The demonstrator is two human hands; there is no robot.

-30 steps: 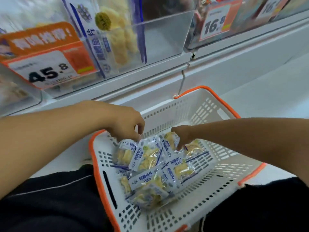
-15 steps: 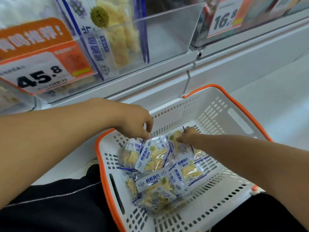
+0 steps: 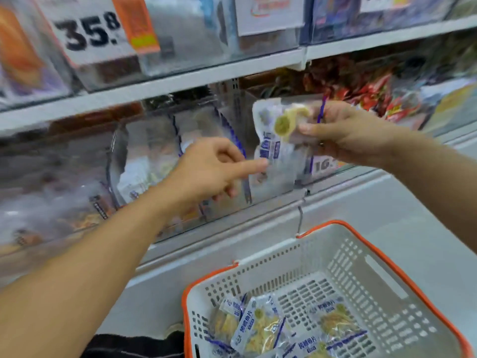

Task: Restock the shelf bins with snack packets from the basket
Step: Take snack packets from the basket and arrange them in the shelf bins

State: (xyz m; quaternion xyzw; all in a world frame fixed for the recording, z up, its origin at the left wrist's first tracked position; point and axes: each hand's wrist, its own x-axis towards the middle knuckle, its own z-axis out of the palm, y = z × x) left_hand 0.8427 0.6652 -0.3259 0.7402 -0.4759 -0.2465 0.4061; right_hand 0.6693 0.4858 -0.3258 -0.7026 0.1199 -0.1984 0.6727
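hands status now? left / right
Left hand: holds nothing, index finger out touching the packet.
Right hand: grips the packet, raised at the shelf bins.

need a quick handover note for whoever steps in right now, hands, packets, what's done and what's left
Right hand: grips one snack packet, held up in front of the clear shelf bin.
Left hand: holds nothing, forefinger stretched toward the lower part of that packet; the blur hides whether it touches.
Basket: sits below the shelf, with several packets still lying at its near end.
Done: one packet lifted out of the basket and brought up to the shelf.
Left: drop this packet into the bin, then move the remaining ones up from the basket.
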